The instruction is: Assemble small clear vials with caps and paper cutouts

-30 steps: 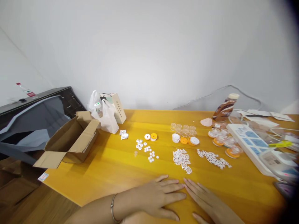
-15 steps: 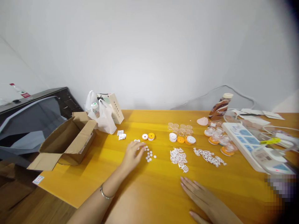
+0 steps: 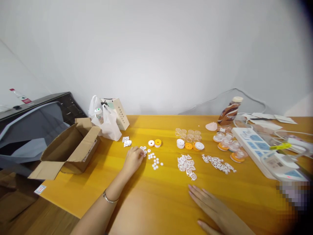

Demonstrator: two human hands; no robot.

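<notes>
My left hand (image 3: 133, 160), with a bracelet at the wrist, reaches to the left end of the scattered small white discs (image 3: 154, 160). Its fingers are pinched together at the discs there, and whatever is between the fingertips is too small to make out. Just behind the discs sit a white ring-shaped piece (image 3: 151, 143) and a yellow round piece (image 3: 157, 142). My right hand (image 3: 211, 205) lies flat on the table with fingers stretched, holding nothing. Beyond it are a pile of white spoked plastic pieces (image 3: 186, 164) and a second such pile (image 3: 220, 164).
Clear round cups (image 3: 189, 133) stand behind white and orange round parts (image 3: 188, 146). At right are clear-topped orange pieces (image 3: 237, 156), a brown drink bottle (image 3: 230, 112) and a power strip (image 3: 255, 150). An open cardboard box (image 3: 80, 153), a plastic bag (image 3: 110, 125) and foil packets (image 3: 127, 143) are at left.
My left hand has moved a little left and its fingers have closed into a pinch, uncovering several white discs. My right hand stays flat in place.
</notes>
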